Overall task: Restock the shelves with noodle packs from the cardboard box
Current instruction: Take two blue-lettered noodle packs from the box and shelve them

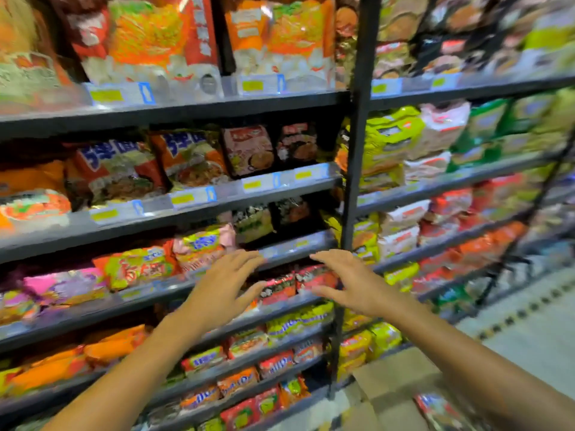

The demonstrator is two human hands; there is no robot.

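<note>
cardboard box (401, 377) on floor at lower right, flaps open, a red noodle pack (441, 409) showing at its edge. both hands empty, fingers spread: left hand (222, 289), right hand (348, 283), in front of the red packs (295, 283) on a mid shelf (280, 309). risk, my guess: loosely stacked packs could slide off the shelf edge if nudged. frame blurred.

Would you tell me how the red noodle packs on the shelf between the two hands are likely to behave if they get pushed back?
The red noodle packs look like thin glossy film, so they probably slide easily and crinkle. They stand on edge in a row, so a push from the left hand or right hand may tip them. They are likely light.
</note>
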